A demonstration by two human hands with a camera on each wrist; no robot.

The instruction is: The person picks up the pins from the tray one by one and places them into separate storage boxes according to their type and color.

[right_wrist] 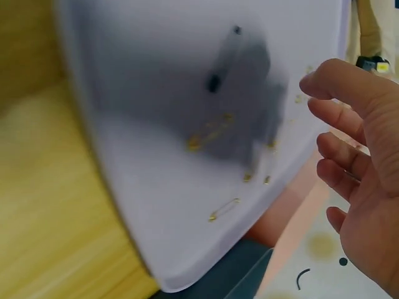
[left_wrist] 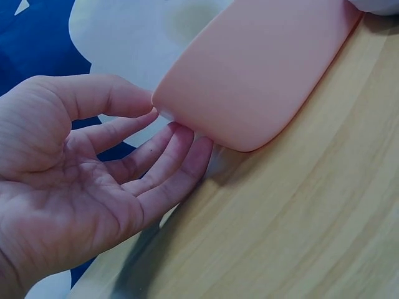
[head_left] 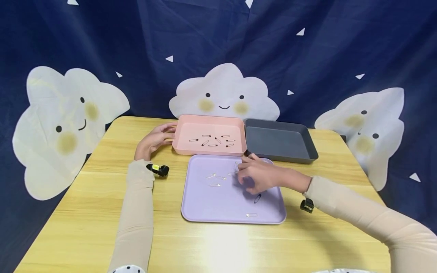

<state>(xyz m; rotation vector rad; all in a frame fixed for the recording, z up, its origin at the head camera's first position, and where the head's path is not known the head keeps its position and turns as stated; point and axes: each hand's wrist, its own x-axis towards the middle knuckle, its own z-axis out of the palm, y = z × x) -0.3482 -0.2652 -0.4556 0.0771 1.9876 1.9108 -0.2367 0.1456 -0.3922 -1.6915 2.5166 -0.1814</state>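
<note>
In the head view my left hand (head_left: 157, 137) is at the left side of a pink tray (head_left: 208, 124). Its fingertips (left_wrist: 181, 134) touch the tray's corner wall in the left wrist view, fingers loosely bent. Several black safety pins (head_left: 217, 140) lie spread over the pink tray. Over the right part of a lilac tray (head_left: 211, 206) hovers my right hand (head_left: 259, 174), fingers relaxed and apart, with nothing visible between them in the right wrist view (right_wrist: 361, 137). Beneath and around it lie several gold safety pins (head_left: 214, 185) and one black safety pin (head_left: 257, 198).
A dark grey tray (head_left: 278, 140) stands right of the pink one, their sides together. All three trays sit on a wooden table (head_left: 164, 235). Behind the table hangs a dark blue cloth (head_left: 205, 34) with cloud prints.
</note>
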